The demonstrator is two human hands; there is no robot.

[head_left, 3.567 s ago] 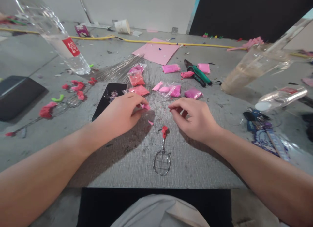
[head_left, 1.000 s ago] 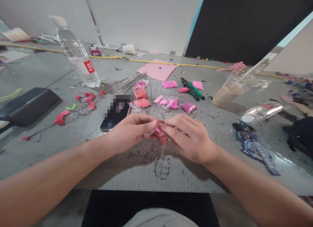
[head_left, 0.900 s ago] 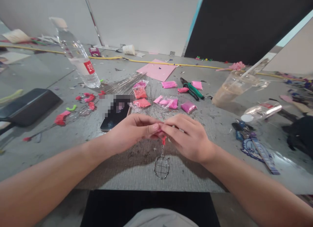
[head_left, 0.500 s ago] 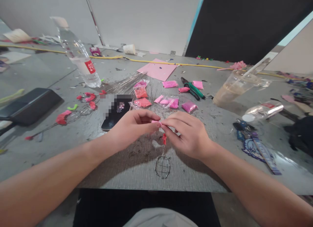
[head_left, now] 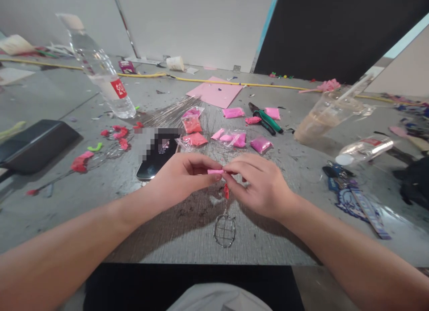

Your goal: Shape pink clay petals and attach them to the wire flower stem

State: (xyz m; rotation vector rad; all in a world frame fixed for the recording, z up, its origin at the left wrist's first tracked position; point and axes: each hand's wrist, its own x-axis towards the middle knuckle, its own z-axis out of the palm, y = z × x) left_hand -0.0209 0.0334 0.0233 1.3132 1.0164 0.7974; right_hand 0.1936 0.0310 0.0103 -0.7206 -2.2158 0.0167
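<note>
A small pink strip of clay (head_left: 215, 171) is pinched between the fingertips of my left hand (head_left: 187, 171) and my right hand (head_left: 259, 181). The tips of both hands nearly meet at its right end. Just below them hangs or lies a red clay piece (head_left: 227, 191) on a wire, which runs down to a round wire frame (head_left: 224, 230) with crossed bars. Beyond my hands are bags of clay: orange (head_left: 195, 140), pink (head_left: 233, 112) and magenta (head_left: 261, 144). A phone (head_left: 161, 154) lies beside my left hand.
Green-handled pliers (head_left: 268, 119) lie behind the bags, near thin wires (head_left: 174, 112) and a pink sheet (head_left: 216, 91). A water bottle (head_left: 100, 74) and black case (head_left: 38, 145) stand left. To the right are a drink cup (head_left: 321, 119), a lying bottle (head_left: 365, 150) and keychains (head_left: 355, 201).
The view has shifted slightly. More of the pink strip now shows between my fingertips, and it lies nearly level. Both hands keep their pinch.
</note>
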